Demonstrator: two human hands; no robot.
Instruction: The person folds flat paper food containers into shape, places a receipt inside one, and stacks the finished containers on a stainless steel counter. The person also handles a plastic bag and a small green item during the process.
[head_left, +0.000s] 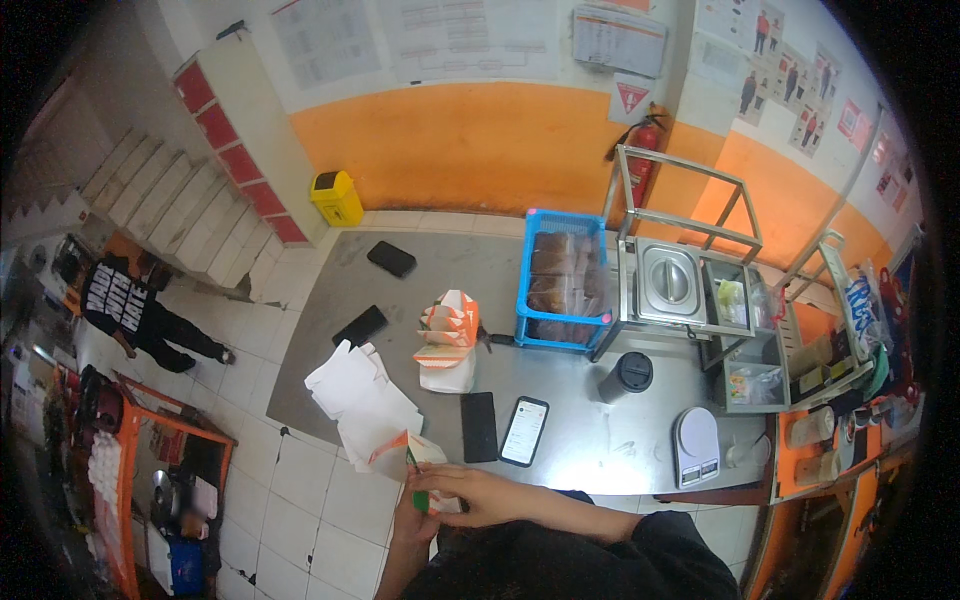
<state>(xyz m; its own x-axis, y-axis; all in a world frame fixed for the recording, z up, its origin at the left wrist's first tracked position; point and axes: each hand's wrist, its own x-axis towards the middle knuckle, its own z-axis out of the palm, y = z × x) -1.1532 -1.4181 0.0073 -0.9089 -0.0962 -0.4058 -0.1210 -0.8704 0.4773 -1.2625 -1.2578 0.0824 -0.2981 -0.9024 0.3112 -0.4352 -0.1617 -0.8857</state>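
Holding one orange-and-white carton [416, 452] between both hands at the near table edge. Landmark for all positions: the carton stack [447, 345] on the steel table [580, 455].

Grip: my right hand [468, 490] is closed over the carton from above and the right; my left hand [411, 522] grasps it from below and the left. Several fingertips are hidden, so I cannot tell how hard either one presses. The carton sits on my side of the stack, well apart from it, one flap standing up past my fingers.

Progress (judged): I read this as carton folding, partway through. Done: the stack holds several shaped cartons, one on or inside another; overlap prevents a count. In hand: one carton that looks partly formed, its closure hidden by my hands. Left: the white flat blanks [365, 395], left of the stack and toward me, overlapping one another and appearing unfolded; number unclear.

Surroundings: a lit phone [524, 431] lies right of the stack and nearer me. A dark tumbler [627, 378] stands farther right; the blue crate [522, 285] is right and beyond.
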